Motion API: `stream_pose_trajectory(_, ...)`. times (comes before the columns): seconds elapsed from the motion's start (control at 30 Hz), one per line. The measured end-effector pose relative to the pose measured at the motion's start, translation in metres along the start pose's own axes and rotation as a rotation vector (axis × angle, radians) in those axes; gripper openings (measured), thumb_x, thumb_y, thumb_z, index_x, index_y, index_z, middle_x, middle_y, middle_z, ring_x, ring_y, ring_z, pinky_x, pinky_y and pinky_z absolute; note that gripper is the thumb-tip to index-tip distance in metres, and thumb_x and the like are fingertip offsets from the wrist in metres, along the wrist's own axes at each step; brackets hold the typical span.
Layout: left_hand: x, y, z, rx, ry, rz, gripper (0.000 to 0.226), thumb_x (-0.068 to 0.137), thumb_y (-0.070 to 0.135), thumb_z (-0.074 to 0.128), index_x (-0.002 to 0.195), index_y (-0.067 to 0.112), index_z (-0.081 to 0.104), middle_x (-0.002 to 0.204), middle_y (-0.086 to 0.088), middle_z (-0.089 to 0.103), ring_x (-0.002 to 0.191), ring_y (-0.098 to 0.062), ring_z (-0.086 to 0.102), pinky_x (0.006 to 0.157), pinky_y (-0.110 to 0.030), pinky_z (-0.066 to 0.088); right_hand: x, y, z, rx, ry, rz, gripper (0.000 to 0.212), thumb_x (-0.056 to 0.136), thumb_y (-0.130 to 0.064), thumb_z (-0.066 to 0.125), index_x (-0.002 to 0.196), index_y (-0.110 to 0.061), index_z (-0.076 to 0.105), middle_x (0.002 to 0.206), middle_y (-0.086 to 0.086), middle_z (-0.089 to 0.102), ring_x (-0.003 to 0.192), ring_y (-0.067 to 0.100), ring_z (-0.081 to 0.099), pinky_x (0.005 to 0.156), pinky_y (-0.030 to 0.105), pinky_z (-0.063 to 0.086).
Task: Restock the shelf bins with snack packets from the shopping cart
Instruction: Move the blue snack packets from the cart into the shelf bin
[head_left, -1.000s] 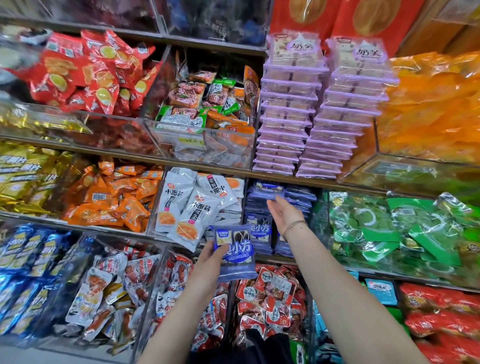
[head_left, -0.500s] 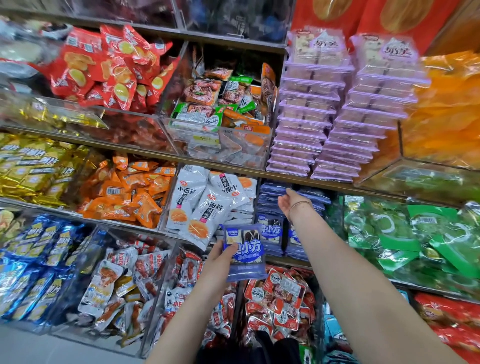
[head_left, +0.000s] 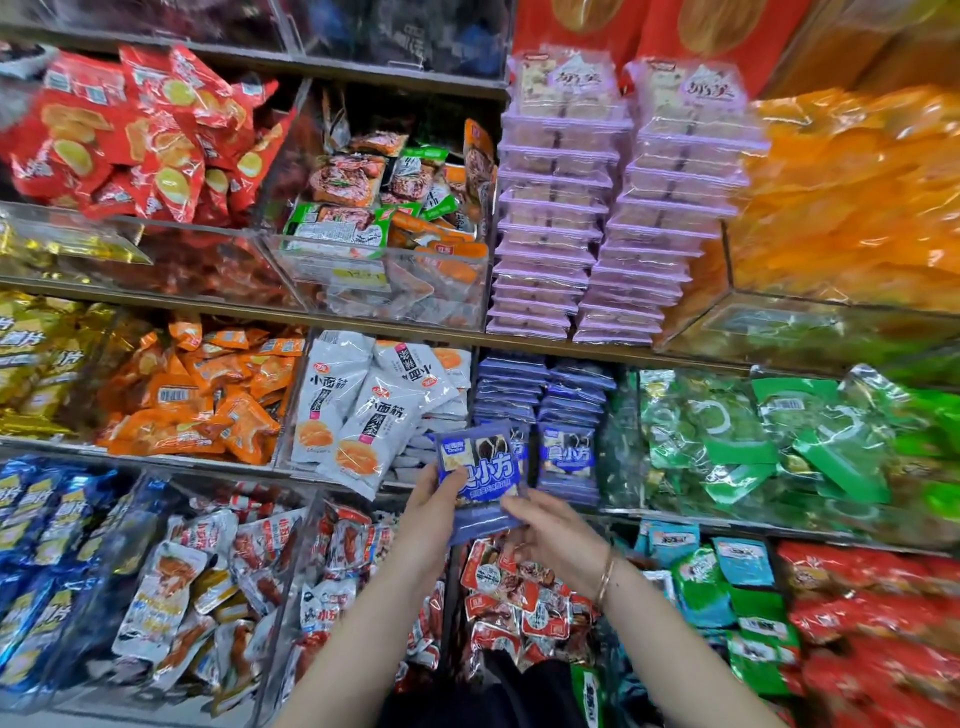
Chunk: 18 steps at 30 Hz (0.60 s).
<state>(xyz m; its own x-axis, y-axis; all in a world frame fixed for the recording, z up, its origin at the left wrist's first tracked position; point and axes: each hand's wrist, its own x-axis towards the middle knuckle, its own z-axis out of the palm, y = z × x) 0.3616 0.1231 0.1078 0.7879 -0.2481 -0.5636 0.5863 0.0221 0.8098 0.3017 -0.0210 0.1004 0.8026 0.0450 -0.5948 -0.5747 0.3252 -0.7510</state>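
I hold a small stack of blue-purple snack packets (head_left: 480, 475) upright in front of the middle shelf. My left hand (head_left: 434, 512) grips the stack's left edge, thumb on its front. My right hand (head_left: 550, 527) pinches the lower right corner of the stack. Directly behind, the clear bin (head_left: 540, 410) holds two piles of the same blue-purple packets, with upright ones at its front. The shopping cart is out of view.
White packets (head_left: 363, 415) fill the bin to the left, green packets (head_left: 753, 441) the bin to the right. Purple boxes (head_left: 597, 208) stack on the shelf above. Red-and-white packets (head_left: 519, 587) lie in the bin below my hands.
My right hand has come back out of the blue packet bin and down to the stack, taking hold of its lower right corner. The left hand has kept the stack in place.
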Motion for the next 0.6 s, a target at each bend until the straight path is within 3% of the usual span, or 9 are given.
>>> stream_pose_trajectory(0.13,0.001,0.000,0.012,0.319,-0.041,0.179,0.006,0.097,0.034,0.051,0.100,0.035,0.056,0.097,0.019,0.064,0.081,0.010,0.056,0.066,-0.011,0.040,-0.016,0.009,-0.005,0.113,0.136,-0.083,0.047,0.073,-0.030,0.071,0.109,-0.003,0.056,0.063,0.001,0.063,0.059,0.014,0.060,0.058,0.023,0.050)
stream_pose_trajectory(0.23,0.005,0.000,0.010,0.686,0.068,0.463,0.023,0.093,0.048,0.051,0.105,0.028,0.052,0.088,0.011,0.063,0.075,-0.002,0.059,0.062,-0.021,0.044,-0.016,0.010,-0.017,0.247,0.285,-0.106,0.047,0.084,-0.018,0.066,0.124,-0.005,0.045,0.057,0.005,0.061,0.053,0.015,0.057,0.054,0.024,0.049)
stream_pose_trajectory(0.33,0.017,0.003,0.001,0.997,0.250,0.750,0.028,0.091,0.046,0.052,0.095,0.019,0.058,0.080,0.005,0.059,0.078,-0.015,0.056,0.068,-0.034,0.047,-0.013,-0.002,-0.032,0.320,0.368,-0.143,0.041,0.085,-0.018,0.064,0.120,-0.009,0.047,0.059,0.005,0.060,0.052,0.013,0.056,0.051,0.022,0.049)
stream_pose_trajectory(0.43,0.034,0.001,-0.002,1.196,0.230,0.779,0.030,0.091,0.045,0.054,0.090,0.015,0.053,0.082,0.001,0.055,0.083,-0.020,0.050,0.073,-0.035,0.042,-0.006,-0.024,-0.043,0.342,0.393,-0.217,0.025,0.082,-0.023,0.062,0.097,-0.003,0.060,0.068,0.004,0.059,0.055,0.010,0.056,0.053,0.019,0.050)
stream_pose_trajectory(0.6,0.050,-0.010,-0.006,1.442,0.275,0.808,0.019,0.088,0.032,0.054,0.084,0.014,0.051,0.075,-0.002,0.056,0.072,-0.024,0.056,0.063,-0.034,0.041,0.022,-0.058,-0.051,0.432,0.494,-0.304,0.013,0.093,-0.017,0.055,0.093,-0.007,0.062,0.064,0.002,0.058,0.055,0.010,0.055,0.050,0.018,0.050)
